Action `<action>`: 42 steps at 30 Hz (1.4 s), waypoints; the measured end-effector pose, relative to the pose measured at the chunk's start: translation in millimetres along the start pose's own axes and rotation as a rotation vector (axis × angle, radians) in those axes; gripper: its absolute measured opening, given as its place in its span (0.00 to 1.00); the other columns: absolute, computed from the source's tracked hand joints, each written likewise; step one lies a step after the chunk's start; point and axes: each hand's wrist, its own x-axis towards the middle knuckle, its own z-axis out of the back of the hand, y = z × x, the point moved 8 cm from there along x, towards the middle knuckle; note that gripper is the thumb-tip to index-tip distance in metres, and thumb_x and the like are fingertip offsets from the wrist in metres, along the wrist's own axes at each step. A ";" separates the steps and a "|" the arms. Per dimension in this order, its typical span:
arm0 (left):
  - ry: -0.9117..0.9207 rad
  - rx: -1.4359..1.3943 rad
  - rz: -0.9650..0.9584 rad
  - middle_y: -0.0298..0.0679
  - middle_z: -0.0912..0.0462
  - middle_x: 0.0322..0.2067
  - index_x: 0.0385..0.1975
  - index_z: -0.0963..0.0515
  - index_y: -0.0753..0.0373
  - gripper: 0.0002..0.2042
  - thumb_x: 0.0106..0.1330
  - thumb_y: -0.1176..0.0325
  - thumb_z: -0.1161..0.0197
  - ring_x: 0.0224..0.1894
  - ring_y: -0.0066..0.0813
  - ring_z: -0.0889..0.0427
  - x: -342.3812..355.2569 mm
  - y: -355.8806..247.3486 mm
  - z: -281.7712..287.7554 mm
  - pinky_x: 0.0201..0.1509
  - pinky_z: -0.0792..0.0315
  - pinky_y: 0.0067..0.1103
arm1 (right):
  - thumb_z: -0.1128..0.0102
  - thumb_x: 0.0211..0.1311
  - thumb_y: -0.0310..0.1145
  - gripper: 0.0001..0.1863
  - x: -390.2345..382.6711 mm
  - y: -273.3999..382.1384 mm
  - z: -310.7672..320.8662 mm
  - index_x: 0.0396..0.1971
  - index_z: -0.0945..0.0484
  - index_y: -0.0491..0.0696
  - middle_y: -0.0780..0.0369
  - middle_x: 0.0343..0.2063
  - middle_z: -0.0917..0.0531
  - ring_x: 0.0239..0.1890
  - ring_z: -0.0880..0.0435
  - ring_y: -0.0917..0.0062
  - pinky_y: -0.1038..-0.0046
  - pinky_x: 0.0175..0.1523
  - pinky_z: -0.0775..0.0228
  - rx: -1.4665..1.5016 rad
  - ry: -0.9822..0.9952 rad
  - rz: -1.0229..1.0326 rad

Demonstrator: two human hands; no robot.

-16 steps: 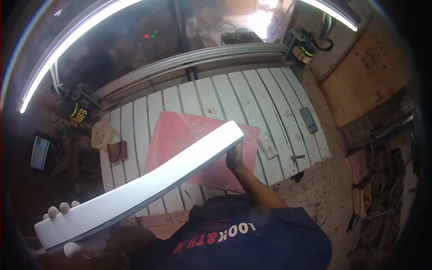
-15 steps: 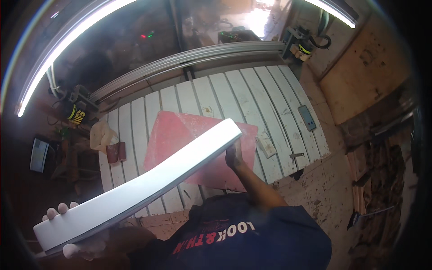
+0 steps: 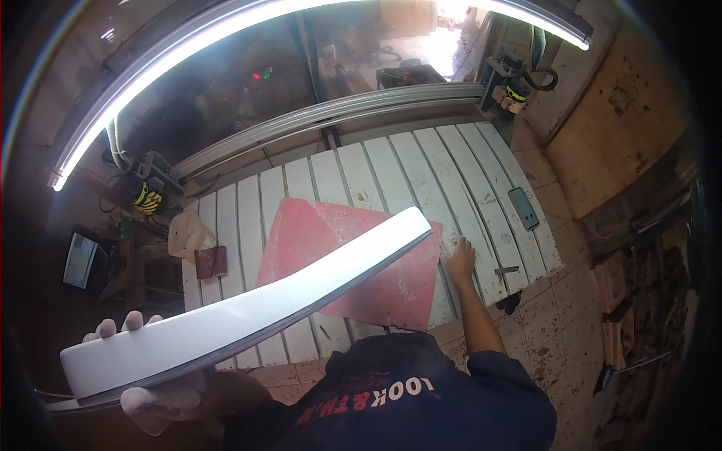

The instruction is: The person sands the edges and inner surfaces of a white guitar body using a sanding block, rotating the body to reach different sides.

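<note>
A long, curved white piece (image 3: pixel 248 312) with a dark lower edge slants across the view, its far end above a pink-red sheet (image 3: pixel 301 233) on the slatted table. My left hand (image 3: pixel 139 361), its fingertips pale, grips the near end, fingers over the top edge and thumb below. To the right of the sheet, my right hand (image 3: pixel 461 259) is down at the table with its fingers curled. It covers the spot where a small, flat off-white block lay; what is under the fingers is hidden.
The white slatted table (image 3: pixel 391 161) bears a phone (image 3: pixel 523 208), a small metal piece (image 3: pixel 507 270) and a dark red roll (image 3: pixel 210 263) beside a beige piece (image 3: pixel 188 234). Behind runs a metal rail (image 3: pixel 331 111). A lit tube lamp (image 3: pixel 226 26) arches above.
My right hand has let go of the white piece's far end and moved right, down to the table. My left hand keeps hold of the piece. The view has shifted slightly.
</note>
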 end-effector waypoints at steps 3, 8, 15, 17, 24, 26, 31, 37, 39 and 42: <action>0.044 -0.054 0.017 0.51 0.33 0.63 0.73 0.50 0.65 0.40 0.76 0.39 0.50 0.59 0.44 0.21 -2.3 -6.6 -11.3 0.60 0.17 0.35 | 0.25 0.53 0.40 0.31 8.9 26.9 32.5 0.55 0.27 0.47 0.49 0.51 0.19 0.55 0.19 0.54 0.58 0.59 0.27 0.255 0.005 0.005; -0.072 0.267 -0.157 0.57 0.32 0.62 0.74 0.50 0.70 0.38 0.79 0.42 0.56 0.59 0.44 0.19 -16.5 -23.9 -27.6 0.56 0.15 0.29 | 0.32 0.57 0.31 0.24 -51.8 177.1 224.4 0.52 0.25 0.39 0.56 0.46 0.16 0.47 0.18 0.71 0.66 0.52 0.23 1.036 -0.012 0.226; 0.205 0.502 -0.129 0.56 0.33 0.64 0.74 0.55 0.74 0.35 0.81 0.48 0.62 0.58 0.36 0.18 -31.2 -42.3 -50.7 0.60 0.17 0.28 | 0.31 0.54 0.28 0.23 -149.7 271.4 320.9 0.52 0.20 0.44 0.52 0.45 0.16 0.48 0.16 0.58 0.61 0.56 0.25 0.450 -0.096 0.650; 0.209 0.500 -0.299 0.46 0.32 0.65 0.76 0.59 0.68 0.35 0.81 0.48 0.61 0.60 0.31 0.20 -34.6 -56.2 -70.5 0.63 0.20 0.24 | 0.31 0.51 0.28 0.24 -197.7 306.7 324.6 0.52 0.19 0.46 0.53 0.45 0.15 0.48 0.15 0.61 0.63 0.53 0.25 0.378 -0.137 0.991; 0.095 0.401 -0.180 0.53 0.35 0.64 0.75 0.56 0.62 0.38 0.77 0.43 0.54 0.62 0.49 0.25 -54.2 -53.5 -49.3 0.63 0.21 0.41 | 0.35 0.58 0.30 0.21 -153.7 274.0 318.7 0.53 0.18 0.46 0.52 0.39 0.16 0.37 0.17 0.63 0.65 0.45 0.23 0.246 -0.269 0.593; 0.186 0.317 -0.167 0.52 0.34 0.64 0.76 0.59 0.60 0.39 0.76 0.42 0.53 0.61 0.47 0.24 -61.5 -50.8 -40.3 0.62 0.21 0.39 | 0.35 0.57 0.30 0.21 -204.1 290.7 328.7 0.53 0.17 0.47 0.53 0.37 0.17 0.37 0.17 0.63 0.65 0.45 0.23 0.218 -0.238 0.819; 0.314 0.342 -0.301 0.49 0.32 0.61 0.77 0.64 0.57 0.43 0.75 0.41 0.50 0.56 0.41 0.23 -75.2 -69.4 -22.6 0.59 0.19 0.34 | 0.36 0.60 0.30 0.22 -175.5 266.1 318.4 0.56 0.18 0.48 0.52 0.39 0.17 0.36 0.16 0.62 0.66 0.48 0.23 0.318 -0.196 0.656; 0.347 0.357 -0.412 0.51 0.32 0.56 0.73 0.59 0.69 0.46 0.72 0.38 0.48 0.49 0.42 0.22 -81.1 -74.3 -20.7 0.52 0.17 0.34 | 0.37 0.61 0.32 0.22 -233.2 276.6 317.5 0.55 0.18 0.46 0.51 0.39 0.16 0.39 0.17 0.59 0.61 0.48 0.24 0.284 -0.183 0.873; 0.362 0.380 -0.426 0.51 0.31 0.55 0.73 0.59 0.69 0.45 0.72 0.40 0.47 0.48 0.42 0.21 -85.3 -76.0 -15.5 0.50 0.17 0.34 | 0.35 0.60 0.34 0.23 -180.2 244.4 317.9 0.56 0.18 0.46 0.52 0.40 0.17 0.39 0.18 0.60 0.61 0.49 0.24 0.500 -0.193 0.524; 0.268 0.330 -0.396 0.51 0.31 0.54 0.72 0.59 0.70 0.45 0.72 0.42 0.46 0.48 0.42 0.21 -87.8 -80.5 -16.7 0.47 0.17 0.33 | 0.34 0.58 0.34 0.23 -227.6 281.8 324.6 0.54 0.17 0.46 0.52 0.38 0.17 0.37 0.18 0.62 0.64 0.48 0.23 0.286 -0.316 0.782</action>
